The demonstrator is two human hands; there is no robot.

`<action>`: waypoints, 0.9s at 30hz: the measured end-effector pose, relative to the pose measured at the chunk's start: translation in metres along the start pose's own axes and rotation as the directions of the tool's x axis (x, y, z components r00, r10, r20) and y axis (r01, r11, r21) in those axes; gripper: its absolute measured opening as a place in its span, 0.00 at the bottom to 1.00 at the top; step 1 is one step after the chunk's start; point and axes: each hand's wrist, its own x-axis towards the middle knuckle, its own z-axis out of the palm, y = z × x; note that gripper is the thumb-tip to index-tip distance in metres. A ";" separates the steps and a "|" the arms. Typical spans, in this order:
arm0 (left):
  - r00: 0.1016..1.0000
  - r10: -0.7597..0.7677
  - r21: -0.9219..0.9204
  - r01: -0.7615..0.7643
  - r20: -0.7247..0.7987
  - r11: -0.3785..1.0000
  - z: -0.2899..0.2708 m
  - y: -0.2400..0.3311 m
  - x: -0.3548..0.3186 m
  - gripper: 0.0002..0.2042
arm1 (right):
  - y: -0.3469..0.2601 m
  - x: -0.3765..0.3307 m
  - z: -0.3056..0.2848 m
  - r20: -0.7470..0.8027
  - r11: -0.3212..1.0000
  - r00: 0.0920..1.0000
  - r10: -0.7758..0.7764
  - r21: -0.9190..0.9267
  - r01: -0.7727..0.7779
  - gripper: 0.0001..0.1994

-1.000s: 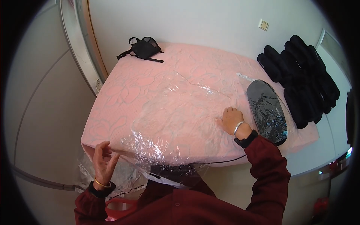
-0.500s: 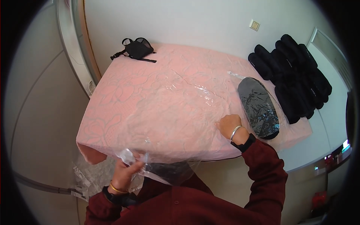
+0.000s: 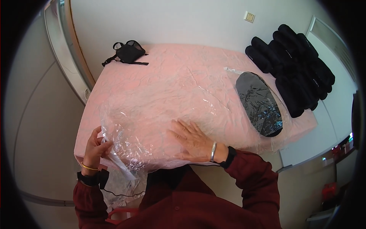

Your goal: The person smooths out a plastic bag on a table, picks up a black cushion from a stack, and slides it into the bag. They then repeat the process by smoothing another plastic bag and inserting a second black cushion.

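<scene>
A large clear plastic bag (image 3: 167,110) lies spread over the pink patterned cover of the table (image 3: 105,86). At its left end my left hand (image 3: 96,148) pinches the edge, where a whitish strip hangs down near the table's front. My right hand (image 3: 196,142) rests flat on the plastic near the front middle, fingers spread toward the left. To its right, a dark grey, oval, flat-looking item (image 3: 259,103) sits under shiny clear film, probably within the same bag. I cannot tell whether the film is one piece.
Several black padded rolls (image 3: 293,68) are piled at the right end. A small black mesh item with straps (image 3: 130,52) lies at the far left corner. More crumpled clear plastic (image 3: 124,194) hangs below the front edge. A wall (image 3: 190,23) stands behind the table.
My left hand has moved left and up, drawing the bag's edge with it. My right hand has slid left from beside the dark item and its fingers have opened out flat.
</scene>
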 end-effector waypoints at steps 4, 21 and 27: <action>0.998 -0.061 0.061 0.061 -0.004 0.996 -0.022 0.005 0.002 0.26 | -0.010 -0.017 0.014 0.163 0.994 0.984 -0.077 0.095 0.062 0.41; 0.770 0.619 0.866 -0.407 0.155 0.291 0.019 0.022 -0.023 0.31 | 0.005 -0.058 -0.023 0.132 0.882 0.874 0.469 -0.022 -0.470 0.36; 0.728 0.324 0.724 -0.672 0.605 0.159 0.097 -0.003 -0.045 0.47 | -0.043 -0.003 -0.016 0.040 0.967 0.971 0.237 0.091 -0.240 0.37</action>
